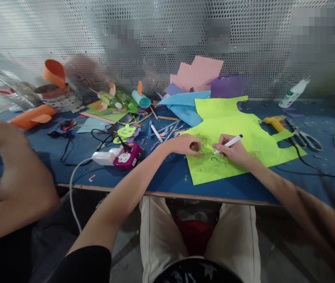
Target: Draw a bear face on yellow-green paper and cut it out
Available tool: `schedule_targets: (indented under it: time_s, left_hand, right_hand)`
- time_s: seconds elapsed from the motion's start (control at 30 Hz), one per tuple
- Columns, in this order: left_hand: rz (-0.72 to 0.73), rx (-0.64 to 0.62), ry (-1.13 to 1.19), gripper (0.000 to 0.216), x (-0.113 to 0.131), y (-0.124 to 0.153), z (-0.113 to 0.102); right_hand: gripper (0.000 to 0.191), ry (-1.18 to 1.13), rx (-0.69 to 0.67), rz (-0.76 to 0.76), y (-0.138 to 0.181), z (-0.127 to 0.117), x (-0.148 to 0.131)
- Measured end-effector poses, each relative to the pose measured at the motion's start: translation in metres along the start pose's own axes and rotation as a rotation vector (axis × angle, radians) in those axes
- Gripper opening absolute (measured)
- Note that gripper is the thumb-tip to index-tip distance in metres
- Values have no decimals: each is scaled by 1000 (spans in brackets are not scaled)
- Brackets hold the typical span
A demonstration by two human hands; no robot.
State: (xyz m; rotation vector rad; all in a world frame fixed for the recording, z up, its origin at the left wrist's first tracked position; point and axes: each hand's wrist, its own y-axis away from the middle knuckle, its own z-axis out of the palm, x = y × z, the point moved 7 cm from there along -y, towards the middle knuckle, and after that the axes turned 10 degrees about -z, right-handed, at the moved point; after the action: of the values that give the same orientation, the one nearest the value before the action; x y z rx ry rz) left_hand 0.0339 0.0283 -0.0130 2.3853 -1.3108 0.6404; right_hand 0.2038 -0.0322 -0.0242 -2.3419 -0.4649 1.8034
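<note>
My right hand (234, 148) grips a white marker (228, 145) with a dark blue end, its tip down at the bright yellow-green paper (229, 118). A small dark curved line is drawn just below the tip. The paper has cut-out edges and smudged patches. My left hand (186, 144) rests on the paper's left side, fingers loosely curled with a gap between them and nothing visible inside. Left of that forearm lies a purple power adapter (127, 156) with a plug in it. Beyond it is a yellow-green smiling paper cutout (126, 131).
A yellow glue gun (275, 123) and scissors (306, 137) lie to the right, near a white glue bottle (294, 93). Blue felt-like sheet (185, 106), pink paper (195, 72) and several pens and scraps fill the back. Another person's arm (23, 177) leans in at left.
</note>
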Motion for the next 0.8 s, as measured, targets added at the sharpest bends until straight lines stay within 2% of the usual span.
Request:
schedule_targets:
  time_s: [0.17,0.3,0.5,0.7,0.8]
  left_hand:
    - [-3,1,17,42,-2,0,0]
    - [-12,-18,18,42,-4,-1,1]
    - [-6,-19,8,40,-5,-1,1]
    - [-7,-21,0,40,-3,-2,1]
    - [-7,-20,-6,39,-3,-2,1]
  right_hand:
    - [39,-114,-2,78,9,16,-2]
    - [40,4,-66,59,11,22,-2]
    - [43,253,-68,53,11,17,0]
    - [42,269,-15,55,12,14,-1]
    - [41,247,-39,62,13,17,2]
